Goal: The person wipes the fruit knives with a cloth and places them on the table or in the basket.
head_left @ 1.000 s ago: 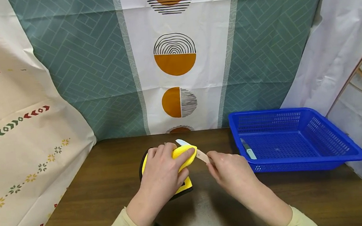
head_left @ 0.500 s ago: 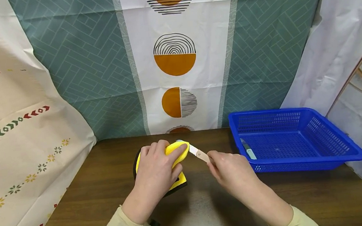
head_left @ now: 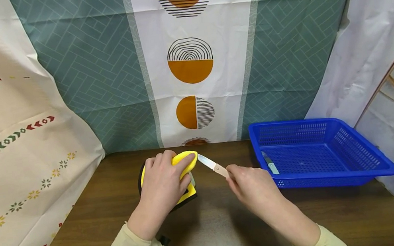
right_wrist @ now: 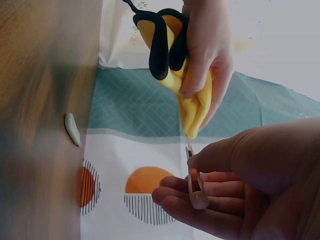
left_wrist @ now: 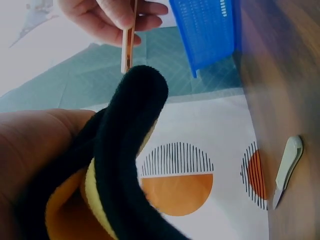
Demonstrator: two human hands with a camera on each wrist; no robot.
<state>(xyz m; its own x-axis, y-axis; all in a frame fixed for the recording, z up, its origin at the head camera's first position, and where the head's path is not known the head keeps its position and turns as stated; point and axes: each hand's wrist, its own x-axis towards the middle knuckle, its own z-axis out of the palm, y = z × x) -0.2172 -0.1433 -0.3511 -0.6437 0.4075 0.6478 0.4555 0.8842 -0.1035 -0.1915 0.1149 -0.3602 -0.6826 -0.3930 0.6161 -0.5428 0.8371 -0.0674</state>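
Note:
My left hand grips a folded yellow cloth with black edging. Its thumb and fingers pinch a fold of it at the tip of a folding knife's blade; part of the cloth hangs below the hand. My right hand holds that folding knife by its pale pink handle, blade unfolded and pointing up-left towards the cloth. In the right wrist view, the thumb presses the slotted handle against the fingers. Whether the very tip is inside the cloth cannot be told.
A blue perforated basket stands at the right, with a pale green-handled knife inside. Another pale-handled folding knife lies on the brown wooden table, mostly hidden by the left hand in the head view. Patterned curtains hang behind.
My left hand has drawn the yellow cloth leftward along the blade, from near the handle to the tip, so most of the blade now shows. The right hand has stayed nearly still.

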